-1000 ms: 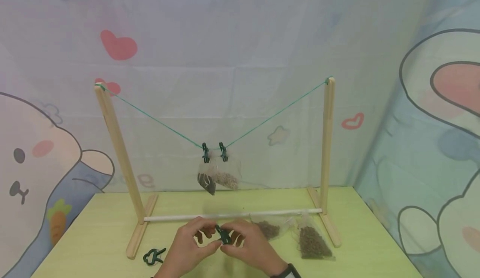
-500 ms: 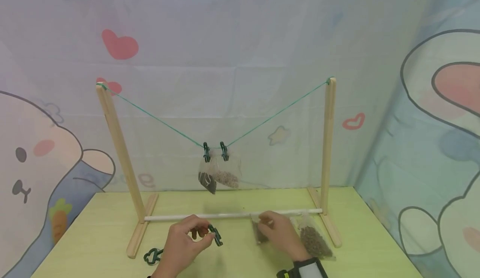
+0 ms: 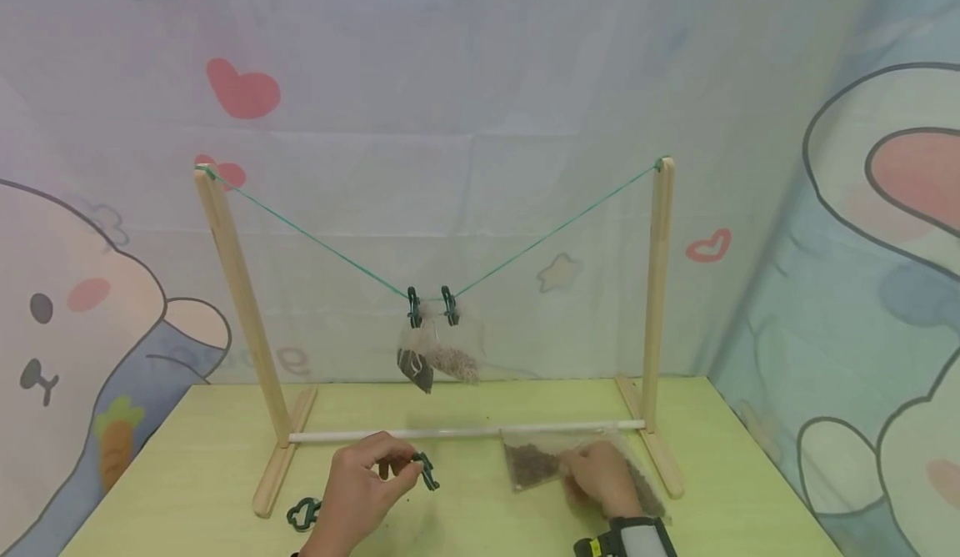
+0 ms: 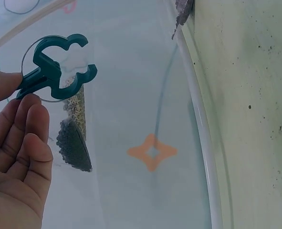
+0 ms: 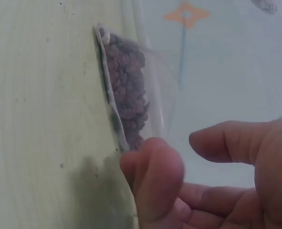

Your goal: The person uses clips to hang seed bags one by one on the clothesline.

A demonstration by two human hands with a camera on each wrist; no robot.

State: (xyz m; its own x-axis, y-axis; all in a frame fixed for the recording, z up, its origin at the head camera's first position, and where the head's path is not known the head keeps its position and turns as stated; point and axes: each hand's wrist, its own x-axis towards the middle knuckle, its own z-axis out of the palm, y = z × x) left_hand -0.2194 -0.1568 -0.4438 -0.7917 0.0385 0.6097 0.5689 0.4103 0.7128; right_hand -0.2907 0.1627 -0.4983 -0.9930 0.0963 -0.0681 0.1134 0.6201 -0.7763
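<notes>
My left hand [image 3: 363,490] pinches the handles of a dark green plastic clip [image 3: 426,471] between thumb and fingers, above the table. In the left wrist view the clip's [image 4: 76,88] curved jaws stand apart with nothing between them. At the right, my right hand [image 3: 603,478] is at the side of a clear plastic bag [image 3: 531,464] of brown-red dried pieces. In the right wrist view its thumb is spread from the fingers, and the fingertips [image 5: 155,162] are right at the bag's lower end. Another bag [image 3: 648,494] of brown pieces is partly hidden behind that hand.
A green string [image 3: 315,240] sags between two wooden posts [image 3: 660,290]. Two green clips [image 3: 450,305] hold a bag of dark pieces [image 3: 415,369] and a bag of pale pieces [image 3: 455,363] on it. A white rod [image 3: 465,432] joins the posts. Another clip [image 3: 302,514] lies front left.
Both hands were together at the clip. The right hand has left it and moved right to the bags; the left hand has kept the clip and shifted slightly left.
</notes>
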